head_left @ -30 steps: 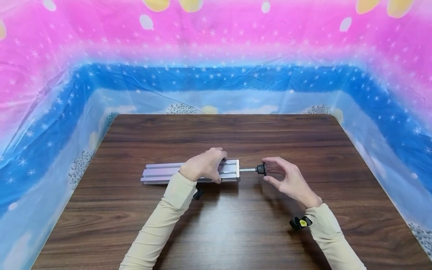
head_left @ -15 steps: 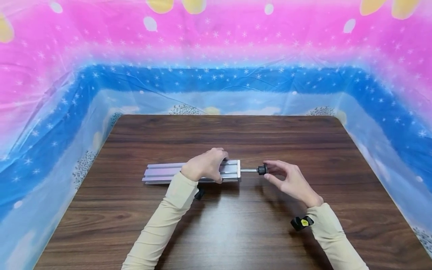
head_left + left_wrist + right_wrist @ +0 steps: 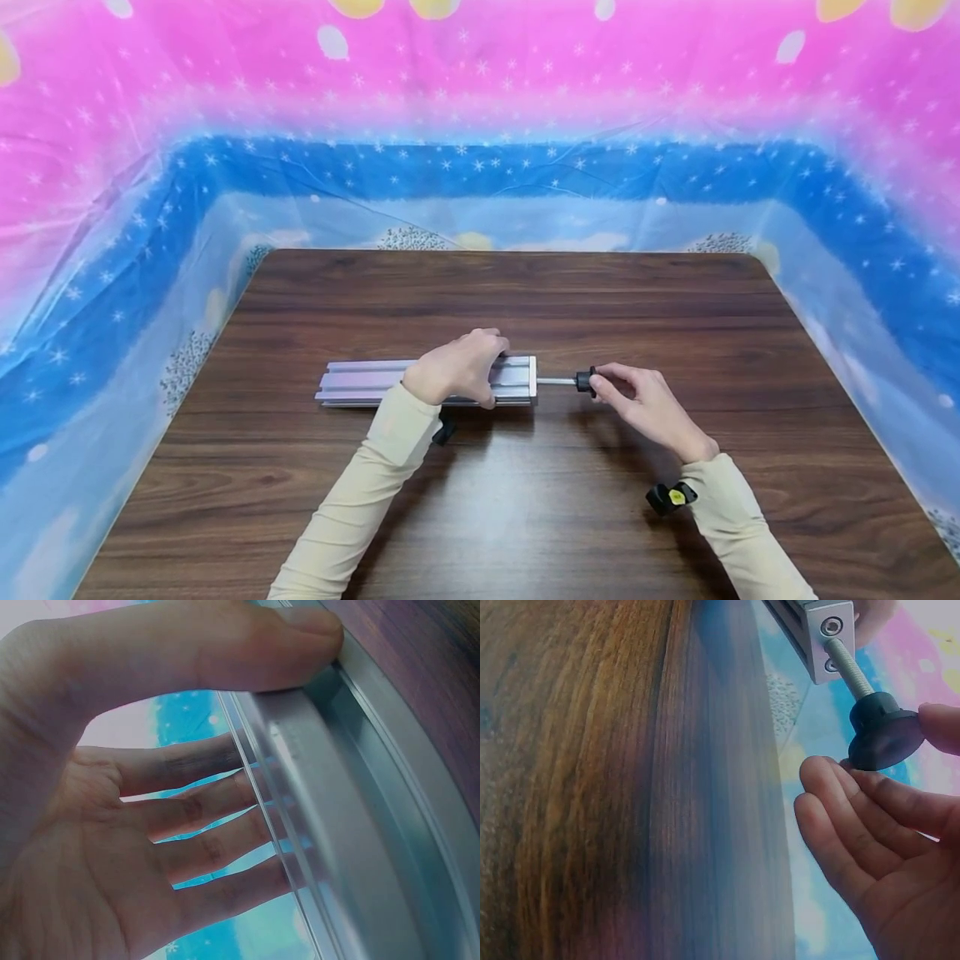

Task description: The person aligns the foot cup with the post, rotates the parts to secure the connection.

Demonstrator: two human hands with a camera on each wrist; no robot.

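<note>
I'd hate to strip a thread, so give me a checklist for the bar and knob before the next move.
1. Left hand holding the metal bar: ok.
2. Right hand pinching the black knob: ok.
3. Rod in line with the bar: ok in the head view.
4. Knob against the end plate, if wanted: not ok, bare rod shows between.
5. Thread tight: cannot tell.

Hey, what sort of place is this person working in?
Probably a makeshift indoor workspace, perhaps staged for recording: a wood-grain table, a wrinkled pink-and-blue backdrop enclosing its far edge and both sides, and a small black wrist-worn device.
</note>
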